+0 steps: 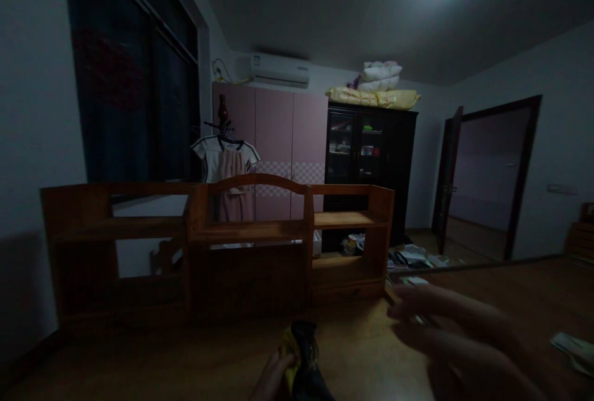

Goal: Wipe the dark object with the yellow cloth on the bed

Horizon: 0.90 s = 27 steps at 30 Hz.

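Note:
At the bottom middle, my left hand is closed on the yellow side of a soft black-and-yellow item. It looks like cloth with a thin pale cord or thread on it, but its exact kind cannot be made out. My right hand is raised close to the camera at the lower right, blurred, its fingers stretched toward the left and apart from the item. Nothing clear shows in its grasp. Below both hands lies a wooden tabletop.
A wooden shelf unit stands along the back of the tabletop. Crumpled paper or cloth lies at the right. Beyond are clothes on a stand, a pink wardrobe, a dark cabinet, floor clutter and an open door.

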Motion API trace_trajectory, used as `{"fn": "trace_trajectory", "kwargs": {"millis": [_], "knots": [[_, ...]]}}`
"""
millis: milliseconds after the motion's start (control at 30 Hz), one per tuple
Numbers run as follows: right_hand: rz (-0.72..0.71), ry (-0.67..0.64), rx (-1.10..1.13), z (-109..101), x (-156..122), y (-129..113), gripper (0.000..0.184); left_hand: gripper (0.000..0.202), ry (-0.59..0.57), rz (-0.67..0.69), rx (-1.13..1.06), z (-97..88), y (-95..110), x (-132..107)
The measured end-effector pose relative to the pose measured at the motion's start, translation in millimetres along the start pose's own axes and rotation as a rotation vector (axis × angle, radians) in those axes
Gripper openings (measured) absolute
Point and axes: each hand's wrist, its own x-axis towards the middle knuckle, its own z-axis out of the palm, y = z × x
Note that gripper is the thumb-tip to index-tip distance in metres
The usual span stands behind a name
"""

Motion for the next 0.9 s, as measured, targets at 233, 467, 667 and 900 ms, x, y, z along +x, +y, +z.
{"fn": "trace_trajectory", "kwargs": {"millis": [233,467,667,900], "knots": [[0.214,-0.178,-0.006,116,-41,100,0.018,0.037,-0.080,0.048,-0.057,-12.5,-23,19],[0.490,-0.235,0.054,170,-124,151,0.038,0.051,-0.093,0.056,0.033,-16.5,-16,25],[0.544,-0.344,0.067,170,-124,151,0.040,0.054,-0.224,0.116,0.006,-6.3,-1,13],[0.239,-0.452,-0.052,171,-159,177,0.033,0.056,-0.289,0.174,0.072,-4.9,4,11]]}}
